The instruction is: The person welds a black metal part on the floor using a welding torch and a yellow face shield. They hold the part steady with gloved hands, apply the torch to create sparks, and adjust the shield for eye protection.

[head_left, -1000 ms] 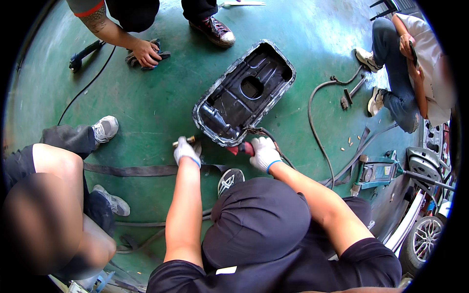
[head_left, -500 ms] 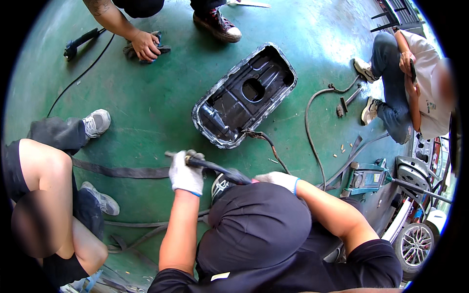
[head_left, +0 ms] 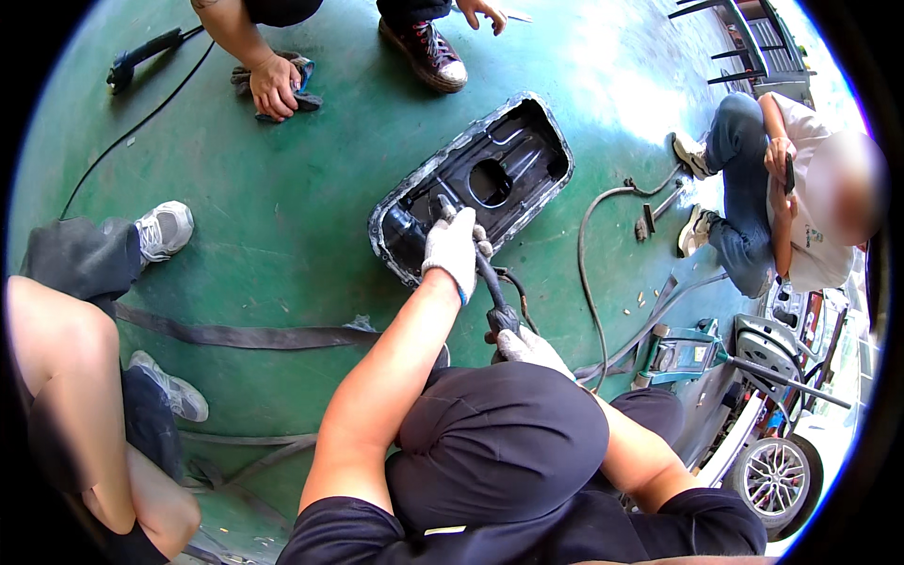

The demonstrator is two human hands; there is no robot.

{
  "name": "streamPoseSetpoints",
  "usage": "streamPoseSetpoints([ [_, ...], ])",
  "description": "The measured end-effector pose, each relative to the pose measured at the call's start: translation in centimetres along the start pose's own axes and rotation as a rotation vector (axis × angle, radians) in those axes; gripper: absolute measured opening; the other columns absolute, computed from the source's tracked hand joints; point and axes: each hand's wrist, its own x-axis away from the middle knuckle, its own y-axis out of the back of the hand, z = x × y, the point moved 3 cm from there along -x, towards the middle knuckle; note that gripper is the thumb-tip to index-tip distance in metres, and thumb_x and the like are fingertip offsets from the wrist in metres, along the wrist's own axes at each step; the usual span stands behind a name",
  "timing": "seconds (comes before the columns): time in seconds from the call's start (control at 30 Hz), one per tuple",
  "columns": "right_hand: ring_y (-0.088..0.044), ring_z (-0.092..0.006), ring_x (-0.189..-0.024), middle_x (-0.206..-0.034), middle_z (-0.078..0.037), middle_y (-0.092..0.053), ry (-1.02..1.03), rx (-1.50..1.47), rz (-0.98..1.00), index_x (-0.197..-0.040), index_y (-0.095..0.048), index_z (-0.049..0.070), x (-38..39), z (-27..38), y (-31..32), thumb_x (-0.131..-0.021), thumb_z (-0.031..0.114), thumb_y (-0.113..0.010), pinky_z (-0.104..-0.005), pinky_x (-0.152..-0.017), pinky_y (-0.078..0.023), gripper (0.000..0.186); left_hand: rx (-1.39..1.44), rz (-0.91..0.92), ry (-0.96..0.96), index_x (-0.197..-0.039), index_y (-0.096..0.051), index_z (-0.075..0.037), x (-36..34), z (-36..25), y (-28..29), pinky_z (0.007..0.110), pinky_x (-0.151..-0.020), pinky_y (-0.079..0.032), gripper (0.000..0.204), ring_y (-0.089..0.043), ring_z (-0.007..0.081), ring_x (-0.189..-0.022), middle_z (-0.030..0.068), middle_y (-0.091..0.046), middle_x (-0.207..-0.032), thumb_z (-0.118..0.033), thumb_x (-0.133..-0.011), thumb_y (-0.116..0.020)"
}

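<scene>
Both my hands wear white gloves. My left hand [head_left: 452,249] is closed round the front of a long black torch-like tool [head_left: 491,280], whose metal tip points over the near left end of a black oil pan [head_left: 540,198]. My right hand [head_left: 529,347] is closed at the tool's thick rear end, close to my knee. The pan lies open side up on the green floor, with silvery smears on its rim and a round dark opening inside. Whether the tip touches the pan, I cannot tell.
Across from me, another person's hand [head_left: 275,87] presses a dark glove or rag to the floor. People sit at left and right. A floor jack [head_left: 680,354] and a wheel [head_left: 770,477] stand at right. Cables, a flat strap [head_left: 235,334] and a hammer-like tool [head_left: 644,229] lie around.
My left hand has moved forward and right, bringing the tool's tip over the pan. My right hand has shifted slightly. Another hand has appeared beside the shoe at the top.
</scene>
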Motion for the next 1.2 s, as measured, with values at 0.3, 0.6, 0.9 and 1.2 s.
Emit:
streamPoseSetpoints([
  [0.3,-0.064,-0.0299,-0.103,-0.109,-0.018,-0.068,0.048,0.185,-0.154,-0.128,-0.060,0.003,-0.9,-1.8,-1.6,-0.103,0.045,-0.064,-0.0390,-0.094,-0.050,0.050,0.033,-0.004,0.030,-0.101,-0.054,-0.018,0.5,-0.9,1.5,0.027,-0.048,-0.046,0.016,-0.054,0.0125,-0.053,0.0001,-0.060,-0.076,-0.020,-0.099,-0.070],
  [0.6,-0.067,-0.0352,-0.108,-0.115,-0.023,-0.070,0.018,0.267,-0.177,-0.132,-0.059,0.000,-1.1,-0.7,-1.9,-0.101,0.048,-0.065,-0.0413,-0.095,-0.050,0.057,0.009,0.007,0.024,-0.101,-0.055,-0.019,0.1,-1.6,1.4,0.026,-0.047,-0.046,0.015,-0.053,0.0118,-0.052,-0.0012,-0.060,-0.075,-0.020,-0.099,-0.070],
  [0.9,-0.066,-0.0374,-0.113,-0.118,-0.024,-0.070,0.039,0.272,-0.185,-0.134,-0.059,-0.001,-1.4,-1.0,-1.7,-0.101,0.050,-0.064,-0.0419,-0.099,-0.049,0.061,0.014,-0.007,0.026,-0.100,-0.055,-0.018,-0.1,-1.7,1.3,0.026,-0.046,-0.046,0.016,-0.053,0.0117,-0.051,-0.0017,-0.060,-0.074,-0.021,-0.099,-0.070],
  [1.2,-0.066,-0.0396,-0.117,-0.122,-0.026,-0.069,0.037,0.340,-0.268,-0.136,-0.058,-0.003,-2.3,-3.0,-1.3,-0.100,0.054,-0.063,-0.0420,-0.102,-0.048,0.068,0.021,-0.018,0.029,-0.100,-0.055,-0.018,-0.6,-1.3,1.5,0.027,-0.045,-0.046,0.016,-0.054,0.0118,-0.050,-0.0017,-0.060,-0.073,-0.022,-0.100,-0.070],
])
